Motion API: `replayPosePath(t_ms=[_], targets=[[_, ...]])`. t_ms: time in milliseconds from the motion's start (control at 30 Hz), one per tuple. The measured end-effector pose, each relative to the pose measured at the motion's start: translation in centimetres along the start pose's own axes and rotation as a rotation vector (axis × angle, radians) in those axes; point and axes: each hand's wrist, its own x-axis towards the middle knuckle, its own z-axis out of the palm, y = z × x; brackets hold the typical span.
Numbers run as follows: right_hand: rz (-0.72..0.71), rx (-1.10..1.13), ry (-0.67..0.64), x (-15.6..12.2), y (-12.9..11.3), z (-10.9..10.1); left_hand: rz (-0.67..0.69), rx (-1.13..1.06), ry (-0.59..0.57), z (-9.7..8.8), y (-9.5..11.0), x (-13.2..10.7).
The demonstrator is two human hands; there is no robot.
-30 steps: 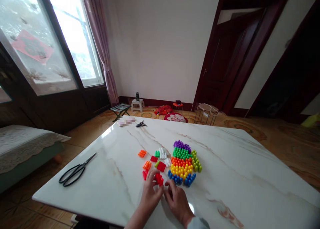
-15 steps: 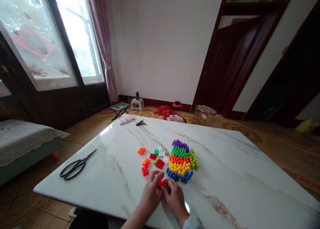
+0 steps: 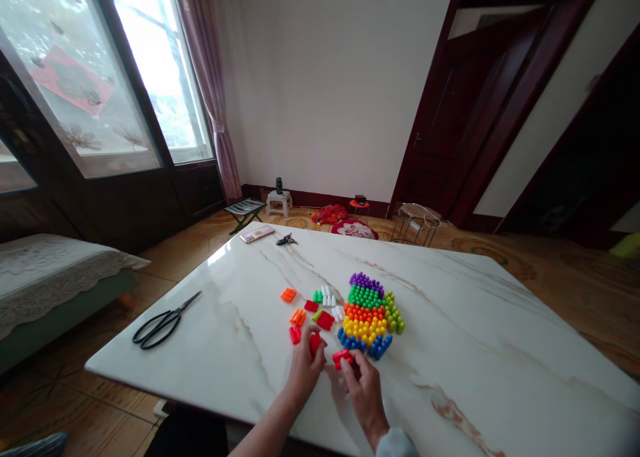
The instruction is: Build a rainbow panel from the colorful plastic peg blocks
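Observation:
My left hand (image 3: pixel 305 364) is closed around a red plastic piece (image 3: pixel 315 343), partly covered by the fingers. Between the thumb and fingers of my right hand (image 3: pixel 365 385) is another red plastic piece (image 3: pixel 342 358) with rounded ends, held just above the table. Beyond the right hand stand rows of round-topped plastic pegs: blue pegs (image 3: pixel 351 340), yellow pegs (image 3: pixel 364 328), orange pegs (image 3: pixel 365 312), green pegs (image 3: pixel 367 296), purple pegs (image 3: pixel 367 283) and lime pegs (image 3: pixel 395 312). Past the left hand lie loose pieces, among them a dark red piece (image 3: pixel 325 320), orange pieces (image 3: pixel 298 317) and white pieces (image 3: pixel 329 297).
Black-handled scissors (image 3: pixel 163 324) lie at the left of the white marble-patterned table (image 3: pixel 450 324). Small black pliers (image 3: pixel 287 240) and a phone (image 3: pixel 257 234) rest near its far edge. Stools (image 3: pixel 279 204) stand on the floor beyond, and a covered bed (image 3: pixel 60 270) is at the left.
My hands were together at the red pieces; now they are apart, with one red piece in each. The view has shifted slightly.

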Motion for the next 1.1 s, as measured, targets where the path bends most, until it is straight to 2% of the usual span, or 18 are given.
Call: replayPosePath(t_ms=[100,200,300,500,600,733,833,933,1100], targets=[[-0.032,-0.026,0.0,0.0,-0.1,0.0,-0.092,-0.112,-0.04,0.5,0.5,1.5],[-0.048,-0.037,-0.011,0.1,-0.1,0.1,-0.12,-0.195,-0.072,1.2,0.5,3.0],[-0.031,-0.023,-0.021,0.1,-0.2,0.1,-0.12,-0.231,-0.123,1.9,0.4,4.3],[-0.015,-0.021,-0.04,0.2,0.1,0.2,-0.235,-0.231,-0.232,2.9,0.1,5.7],[-0.013,-0.064,-0.03,0.1,0.4,0.2,-0.275,-0.218,-0.229,3.2,0.2,6.6],[-0.033,-0.118,-0.008,0.1,0.5,0.2,-0.328,-0.194,-0.154,2.9,0.8,7.8],[-0.04,-0.128,0.015,0.2,0.4,0.1,-0.283,-0.34,-0.069,1.8,1.4,7.1],[-0.009,-0.096,0.027,0.2,0.3,0.2,-0.23,-0.56,-0.033,0.5,1.5,4.6],[0.079,0.002,0.02,-0.1,0.7,0.2,-0.376,-0.934,-0.08,-0.8,1.2,-0.2]])
